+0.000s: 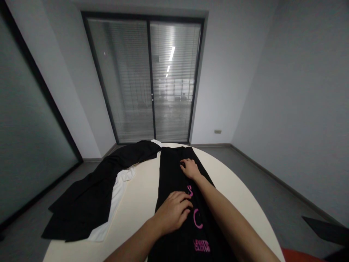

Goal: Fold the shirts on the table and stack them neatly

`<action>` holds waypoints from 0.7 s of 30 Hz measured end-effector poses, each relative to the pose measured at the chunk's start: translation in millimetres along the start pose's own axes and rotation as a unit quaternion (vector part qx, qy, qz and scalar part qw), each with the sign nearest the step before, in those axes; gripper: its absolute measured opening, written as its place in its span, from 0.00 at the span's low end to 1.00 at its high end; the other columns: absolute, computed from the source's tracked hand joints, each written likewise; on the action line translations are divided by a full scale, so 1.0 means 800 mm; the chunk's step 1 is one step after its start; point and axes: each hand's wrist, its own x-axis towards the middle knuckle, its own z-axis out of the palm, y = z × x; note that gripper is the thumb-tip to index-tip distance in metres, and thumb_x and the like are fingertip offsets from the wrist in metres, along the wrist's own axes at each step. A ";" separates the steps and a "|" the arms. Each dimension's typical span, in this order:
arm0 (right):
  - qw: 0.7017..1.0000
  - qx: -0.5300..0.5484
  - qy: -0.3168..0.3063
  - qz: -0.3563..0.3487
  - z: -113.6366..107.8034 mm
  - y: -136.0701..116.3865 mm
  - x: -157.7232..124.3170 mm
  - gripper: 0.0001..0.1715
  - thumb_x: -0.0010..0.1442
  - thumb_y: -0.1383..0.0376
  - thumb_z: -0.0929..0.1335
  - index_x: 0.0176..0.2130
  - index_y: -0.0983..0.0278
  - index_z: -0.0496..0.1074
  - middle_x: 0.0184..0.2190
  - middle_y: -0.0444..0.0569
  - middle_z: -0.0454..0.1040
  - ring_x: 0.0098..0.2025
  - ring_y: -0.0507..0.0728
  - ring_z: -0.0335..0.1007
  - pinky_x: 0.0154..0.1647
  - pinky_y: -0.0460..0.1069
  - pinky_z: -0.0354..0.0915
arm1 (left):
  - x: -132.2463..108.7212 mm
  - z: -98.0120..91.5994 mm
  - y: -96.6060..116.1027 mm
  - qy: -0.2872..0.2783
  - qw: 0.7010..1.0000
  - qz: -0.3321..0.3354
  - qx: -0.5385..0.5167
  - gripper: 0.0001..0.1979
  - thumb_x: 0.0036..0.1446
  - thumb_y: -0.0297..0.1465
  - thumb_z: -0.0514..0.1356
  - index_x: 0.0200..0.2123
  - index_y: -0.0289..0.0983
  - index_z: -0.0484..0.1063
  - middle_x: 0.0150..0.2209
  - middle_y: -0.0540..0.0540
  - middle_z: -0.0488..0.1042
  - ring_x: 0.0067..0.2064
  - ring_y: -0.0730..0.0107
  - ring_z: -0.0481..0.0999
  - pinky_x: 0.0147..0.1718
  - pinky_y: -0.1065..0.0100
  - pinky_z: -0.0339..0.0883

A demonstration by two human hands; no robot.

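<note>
The long black cloth garment with pink lettering (173, 178) lies lengthwise on the round cream-white tabletop (237, 189), stretching from the near edge of view towards the far rim. Both bare hands are over it, palms down. The left hand (174, 211) is the nearer one, its forearm slanting in from the lower left; its fingers are loosely bent and point right, beside the pink letters, with nothing gripped. The right hand (190, 168) is farther forward, its forearm reaching diagonally along the garment's right side; the wrist turns so that the slightly spread, gently curved fingers point left, likewise loose. Left of the garment lie rumpled black fabric (100, 189) and white fabric (120, 189), partly overlapping.
</note>
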 end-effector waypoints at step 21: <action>0.997 -0.054 0.005 0.053 -0.032 -0.002 -0.003 0.19 0.63 0.59 0.69 0.52 0.63 0.72 0.48 0.61 0.76 0.49 0.66 0.75 0.47 0.55 0.67 | -0.003 0.008 -0.003 -0.006 0.994 -0.101 0.048 0.25 0.64 0.38 0.55 0.64 0.46 0.63 0.67 0.44 0.62 0.69 0.48 0.55 0.67 0.40 0.45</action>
